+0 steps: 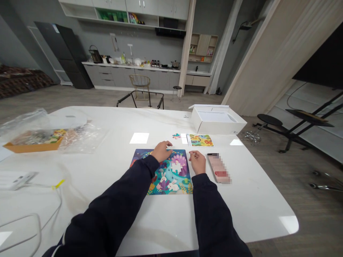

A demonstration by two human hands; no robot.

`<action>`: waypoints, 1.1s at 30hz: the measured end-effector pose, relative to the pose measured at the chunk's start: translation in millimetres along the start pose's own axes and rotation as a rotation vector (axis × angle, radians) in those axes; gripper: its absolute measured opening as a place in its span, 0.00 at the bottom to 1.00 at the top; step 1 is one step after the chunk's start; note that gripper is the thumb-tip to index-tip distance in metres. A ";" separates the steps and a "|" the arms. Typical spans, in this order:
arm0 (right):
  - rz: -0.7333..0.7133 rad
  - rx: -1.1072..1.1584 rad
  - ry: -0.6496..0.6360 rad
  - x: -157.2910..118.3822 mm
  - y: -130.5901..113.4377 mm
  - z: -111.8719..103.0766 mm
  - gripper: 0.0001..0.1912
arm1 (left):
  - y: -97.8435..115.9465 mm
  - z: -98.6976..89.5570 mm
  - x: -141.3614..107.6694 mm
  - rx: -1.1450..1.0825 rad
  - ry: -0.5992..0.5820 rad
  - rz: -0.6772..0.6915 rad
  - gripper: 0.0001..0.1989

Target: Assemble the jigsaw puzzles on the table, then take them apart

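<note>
A colourful jigsaw puzzle (171,182) with rabbits and a peacock lies flat on the white table (241,200), and a pale gap (176,167) shows the table through its middle. My left hand (161,151) rests on the puzzle's upper edge, holding nothing I can see. My right hand (197,161) hovers just off the puzzle's right edge, fingers loosely curled and apparently empty. Beyond them lies a small loose puzzle piece (176,135), next to a picture card (200,140) showing animals. A phone (218,167) with a pink, pixelated back lies right of my right hand.
An open white box (217,121) stands at the table's far right. On the left, an orange tray (34,146) of puzzle pieces sits among clear plastic bags (80,139). A white cable (50,203) and a white device (16,179) lie near the left edge.
</note>
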State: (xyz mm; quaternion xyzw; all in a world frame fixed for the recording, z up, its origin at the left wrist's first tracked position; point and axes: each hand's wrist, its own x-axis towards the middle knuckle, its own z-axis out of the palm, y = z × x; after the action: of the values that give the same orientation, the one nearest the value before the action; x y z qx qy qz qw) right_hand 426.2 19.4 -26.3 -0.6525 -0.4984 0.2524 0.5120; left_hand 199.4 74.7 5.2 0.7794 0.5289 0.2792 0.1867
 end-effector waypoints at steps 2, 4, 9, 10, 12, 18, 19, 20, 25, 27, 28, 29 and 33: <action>0.001 0.001 0.005 0.9 1.9 0.3 0.17 | -3.4 13.3 37.6 0.002 0.025 -0.049 0.16; 0.005 0.002 0.011 1.8 3.4 0.2 0.16 | -6.6 26.6 67.3 0.010 0.056 -0.082 0.19; 0.014 0.006 0.018 2.8 2.0 -0.4 0.14 | -11.8 46.8 100.3 -0.012 0.077 -0.089 0.18; 0.014 0.003 0.018 2.7 1.0 -0.6 0.14 | -12.0 47.6 101.4 -0.022 0.073 -0.083 0.15; 0.015 -0.006 0.022 2.3 -1.1 -1.2 0.14 | -10.7 45.3 99.4 -0.042 0.063 -0.056 0.12; 0.023 0.002 0.016 0.5 -4.5 -2.4 0.14 | 12.6 7.7 54.6 -0.084 0.041 0.154 0.17; 0.024 0.006 0.017 0.3 -4.6 -2.2 0.14 | 18.6 -1.4 40.6 -0.093 0.060 0.224 0.17; 0.024 0.009 0.017 0.2 -4.5 -2.1 0.14 | 24.4 -10.6 25.2 -0.102 0.074 0.299 0.16; 0.011 0.010 0.015 0.3 -1.9 -1.1 0.15 | 44.0 -47.5 -51.9 -0.141 0.097 0.362 0.20; 0.008 0.013 0.014 -0.3 -2.5 -1.4 0.16 | 46.4 -53.8 -74.2 -0.168 0.117 0.354 0.20; 0.001 0.023 0.010 -1.1 -4.1 -1.8 0.16 | 46.9 -54.8 -82.8 -0.187 0.135 0.347 0.19; -0.011 0.041 0.001 -2.3 -6.9 -2.3 0.17 | 47.2 -54.5 -89.9 -0.204 0.154 0.338 0.19; -0.092 0.165 -0.179 -12.4 -27.9 -4.0 0.19 | 45.7 -44.2 -105.4 -0.215 0.195 0.305 0.20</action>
State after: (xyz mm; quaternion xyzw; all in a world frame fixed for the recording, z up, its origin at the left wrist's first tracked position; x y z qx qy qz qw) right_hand 414.0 5.8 -1.5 -0.5595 -0.5491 0.3258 0.5285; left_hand 174.4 -40.3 41.1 0.7953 0.3877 0.4329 0.1724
